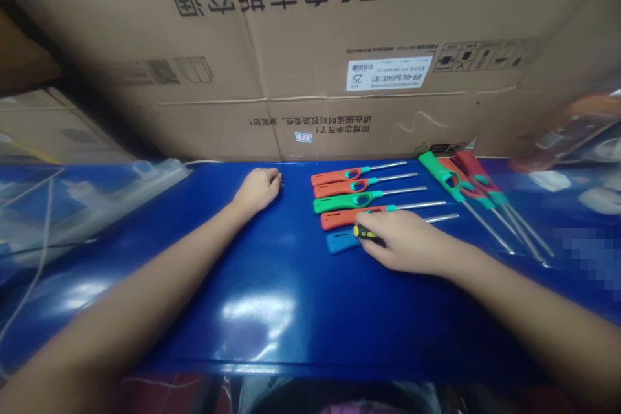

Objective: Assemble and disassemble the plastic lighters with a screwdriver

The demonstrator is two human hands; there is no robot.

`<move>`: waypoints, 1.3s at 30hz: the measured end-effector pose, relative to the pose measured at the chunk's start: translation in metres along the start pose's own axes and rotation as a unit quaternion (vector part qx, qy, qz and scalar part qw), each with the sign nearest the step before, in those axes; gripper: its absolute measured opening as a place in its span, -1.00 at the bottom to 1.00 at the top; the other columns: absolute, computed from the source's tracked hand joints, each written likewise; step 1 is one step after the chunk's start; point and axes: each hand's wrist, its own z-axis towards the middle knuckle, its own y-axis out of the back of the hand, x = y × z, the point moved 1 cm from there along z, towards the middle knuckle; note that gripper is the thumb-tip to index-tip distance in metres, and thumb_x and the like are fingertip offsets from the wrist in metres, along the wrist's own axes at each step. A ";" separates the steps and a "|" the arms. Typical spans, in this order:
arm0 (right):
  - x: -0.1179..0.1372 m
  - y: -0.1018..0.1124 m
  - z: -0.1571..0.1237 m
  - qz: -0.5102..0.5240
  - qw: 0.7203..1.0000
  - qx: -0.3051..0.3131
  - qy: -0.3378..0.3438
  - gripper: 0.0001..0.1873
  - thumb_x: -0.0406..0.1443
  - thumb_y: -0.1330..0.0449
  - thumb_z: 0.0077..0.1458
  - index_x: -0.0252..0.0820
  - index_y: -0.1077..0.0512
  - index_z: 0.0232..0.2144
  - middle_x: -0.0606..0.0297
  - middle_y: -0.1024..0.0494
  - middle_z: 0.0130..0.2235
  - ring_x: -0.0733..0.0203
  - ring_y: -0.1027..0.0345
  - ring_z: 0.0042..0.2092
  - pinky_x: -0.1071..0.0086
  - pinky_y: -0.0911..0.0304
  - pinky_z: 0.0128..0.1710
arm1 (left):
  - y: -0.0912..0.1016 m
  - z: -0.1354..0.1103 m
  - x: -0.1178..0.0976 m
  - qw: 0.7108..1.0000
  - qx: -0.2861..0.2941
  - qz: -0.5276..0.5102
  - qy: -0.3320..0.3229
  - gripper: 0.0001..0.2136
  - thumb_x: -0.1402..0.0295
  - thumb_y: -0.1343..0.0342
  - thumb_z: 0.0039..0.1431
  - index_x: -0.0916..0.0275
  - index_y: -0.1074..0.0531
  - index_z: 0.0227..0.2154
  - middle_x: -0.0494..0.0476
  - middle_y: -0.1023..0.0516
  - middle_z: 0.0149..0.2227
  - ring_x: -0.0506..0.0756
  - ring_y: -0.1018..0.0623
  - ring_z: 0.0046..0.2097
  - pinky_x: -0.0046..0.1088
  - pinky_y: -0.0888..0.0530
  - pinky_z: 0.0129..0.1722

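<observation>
At the left, a white power strip (162, 182) lies on the blue table (286, 330), well apart from the work. Next comes the left hand (258, 191), near the table's far edge, its fingers curled close together over a small dark thing (282, 182). I cannot tell whether they grip it or only touch it. Something this small probably handles best in a light pinch at the very fingertips, so it neither slips nor rolls.

In the middle, 5 long-necked lighters lie in a row, metal necks to the right: a red lighter (330, 178) farthest, then an orange lighter (330, 190), a green lighter (330, 204), a 2nd orange lighter (334, 218) and, nearest, a blue lighter (341, 242). The right hand (400, 239) closes around a yellow-and-black handle (363, 231), over the nearest 2 lighters, partly hiding them. The handle's far end is out of sight, so I cannot tell whether it meets a lighter. A relaxed wrist and a raised forearm would seem wise here; a sagging arm could push the row out of line.

Farther right, more lighters, a 2nd green lighter (433, 167) and a dark red lighter (469, 165) among them, overlap in a fanned pile; the right elbow is best held clear of their necks.
</observation>
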 end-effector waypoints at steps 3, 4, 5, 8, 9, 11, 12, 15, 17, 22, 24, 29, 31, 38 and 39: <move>0.001 0.001 0.001 -0.003 1.000 0.003 -0.003 -0.90 -0.29 -0.05 0.23 -0.13 -0.27 -0.35 0.29 -0.50 -0.38 0.20 -0.34 -0.39 0.38 0.03 -0.42 | 0.004 -0.002 -0.003 1.000 -0.023 0.000 0.016 -0.71 0.26 0.15 0.36 0.18 -0.28 -0.48 0.22 -0.52 -0.43 0.23 -0.52 -0.31 -0.31 -0.35 -0.28; 0.001 0.001 0.001 -0.004 1.000 0.005 -0.004 -0.91 -0.29 -0.05 0.23 -0.13 -0.27 -0.36 0.29 -0.50 -0.38 0.21 -0.34 -0.39 0.38 0.03 -0.42 | 0.007 -0.004 -0.006 0.999 -0.034 -0.003 0.020 -0.71 0.24 0.16 0.38 0.19 -0.31 -0.44 0.22 -0.52 -0.42 0.22 -0.52 -0.31 -0.32 -0.35 -0.30; 0.002 0.001 0.001 -0.005 1.000 0.006 -0.004 -0.91 -0.29 -0.05 0.23 -0.13 -0.27 -0.36 0.29 -0.50 -0.38 0.21 -0.34 -0.39 0.38 0.03 -0.43 | 0.010 -0.007 -0.010 0.999 -0.044 -0.007 0.020 -0.71 0.22 0.16 0.39 0.19 -0.33 -0.40 0.21 -0.53 -0.40 0.21 -0.52 -0.31 -0.33 -0.35 -0.31; 0.001 0.001 0.001 -0.004 1.000 -0.004 0.003 -0.92 -0.31 -0.07 0.21 -0.13 -0.28 -0.37 0.31 -0.49 -0.39 0.22 -0.33 -0.41 0.37 0.03 -0.44 | 0.020 -0.018 -0.033 0.998 -0.051 -0.035 -0.032 -0.73 0.14 0.07 0.37 0.20 -0.38 -0.30 0.14 -0.54 -0.32 0.15 -0.52 -0.26 -0.37 -0.40 -0.26; 0.000 0.002 0.000 0.004 1.000 -0.023 0.005 -0.93 -0.32 -0.08 0.20 -0.13 -0.29 -0.37 0.32 -0.49 -0.39 0.23 -0.32 -0.41 0.37 0.02 -0.43 | 0.022 -0.023 -0.043 0.995 -0.038 -0.054 -0.076 -0.74 0.13 0.03 0.35 0.19 -0.40 -0.30 0.11 -0.54 -0.30 0.12 -0.52 -0.25 -0.39 -0.42 -0.22; -0.002 0.007 -0.001 0.032 0.994 -0.103 0.002 -0.92 -0.31 -0.09 0.21 -0.13 -0.32 -0.36 0.33 -0.49 -0.40 0.25 -0.32 -0.41 0.38 -0.05 -0.42 | 0.024 -0.034 -0.064 0.967 0.005 -0.126 -0.219 -0.81 0.21 -0.02 0.33 0.21 -0.44 -0.21 0.12 -0.55 -0.24 0.11 -0.54 -0.19 -0.39 -0.46 -0.13; -0.002 0.011 -0.001 0.048 0.986 -0.159 -0.001 -0.90 -0.30 -0.09 0.23 -0.13 -0.33 -0.36 0.33 -0.49 -0.39 0.26 -0.33 -0.40 0.39 -0.09 -0.39 | 0.024 -0.039 -0.074 0.956 0.017 -0.142 -0.258 -0.82 0.25 -0.05 0.31 0.21 -0.45 -0.17 0.14 -0.56 -0.18 0.11 -0.54 -0.13 -0.37 -0.47 -0.09; 0.000 0.029 -0.001 0.072 0.948 -0.310 0.016 -0.83 -0.23 -0.09 0.28 -0.14 -0.35 -0.36 0.28 -0.50 -0.37 0.24 -0.36 -0.35 0.37 -0.21 -0.30 | 0.019 -0.049 -0.091 0.935 0.044 -0.155 -0.315 -0.76 0.34 -0.08 0.26 0.23 -0.46 -0.04 0.20 -0.55 -0.02 0.16 -0.54 0.01 -0.30 -0.50 0.02; 0.005 0.041 0.004 0.075 0.932 -0.353 0.029 -0.80 -0.20 -0.09 0.28 -0.13 -0.35 -0.38 0.27 -0.49 -0.37 0.22 -0.36 -0.33 0.34 -0.24 -0.27 | 0.014 -0.051 -0.094 0.932 0.048 -0.158 -0.323 -0.70 0.36 -0.10 0.23 0.23 -0.45 0.01 0.21 -0.56 0.01 0.17 -0.55 0.04 -0.26 -0.51 0.05; 0.016 0.052 0.033 0.147 0.903 -0.404 0.006 -0.83 -0.17 -0.11 0.28 -0.12 -0.37 -0.29 0.31 -0.50 -0.33 0.27 -0.34 -0.35 0.36 -0.28 -0.29 | 0.002 -0.049 -0.087 0.929 0.035 -0.181 -0.320 -0.67 0.32 -0.17 0.22 0.23 -0.49 0.04 0.22 -0.59 0.02 0.19 -0.58 0.06 -0.22 -0.53 0.09; 0.017 0.048 0.048 0.175 0.889 -0.424 -0.003 -0.85 -0.17 -0.12 0.28 -0.12 -0.35 -0.19 0.34 -0.49 -0.30 0.30 -0.33 -0.36 0.38 -0.27 -0.31 | 0.000 -0.049 -0.085 0.927 0.030 -0.193 -0.319 -0.67 0.32 -0.19 0.21 0.23 -0.50 0.03 0.22 -0.59 0.02 0.18 -0.59 0.05 -0.24 -0.53 0.10; 0.019 0.034 0.079 0.168 0.880 -0.443 0.043 -0.94 -0.26 -0.11 0.27 -0.11 -0.30 -0.23 0.40 -0.45 -0.33 0.35 -0.32 -0.39 0.42 -0.25 -0.31 | -0.002 -0.049 -0.084 0.926 0.018 -0.211 -0.314 -0.67 0.35 -0.20 0.20 0.22 -0.52 0.03 0.21 -0.60 0.03 0.17 -0.59 0.05 -0.24 -0.54 0.09; 0.020 0.030 0.086 0.160 0.868 -0.466 0.065 -0.95 -0.26 -0.10 0.28 -0.11 -0.29 -0.23 0.40 -0.45 -0.33 0.34 -0.33 -0.38 0.42 -0.25 -0.31 | -0.002 -0.049 -0.085 0.924 0.018 -0.218 -0.314 -0.69 0.34 -0.19 0.21 0.21 -0.54 0.01 0.19 -0.62 -0.01 0.18 -0.60 0.04 -0.24 -0.55 0.08; 0.022 0.020 0.096 0.125 0.866 -0.472 0.109 -0.95 -0.29 -0.11 0.26 -0.11 -0.28 -0.25 0.39 -0.47 -0.34 0.34 -0.30 -0.42 0.41 -0.24 -0.36 | -0.006 -0.047 -0.082 0.916 0.038 -0.254 -0.308 -0.66 0.35 -0.20 0.20 0.18 -0.55 0.05 0.19 -0.61 0.02 0.21 -0.58 0.08 -0.23 -0.51 0.14; 0.023 0.019 0.096 0.114 0.870 -0.467 0.109 -0.97 -0.30 -0.10 0.26 -0.11 -0.28 -0.25 0.39 -0.47 -0.34 0.34 -0.29 -0.44 0.41 -0.23 -0.37 | -0.007 -0.046 -0.081 0.914 0.038 -0.260 -0.309 -0.66 0.36 -0.21 0.20 0.18 -0.54 0.05 0.19 -0.61 0.03 0.20 -0.59 0.08 -0.24 -0.52 0.13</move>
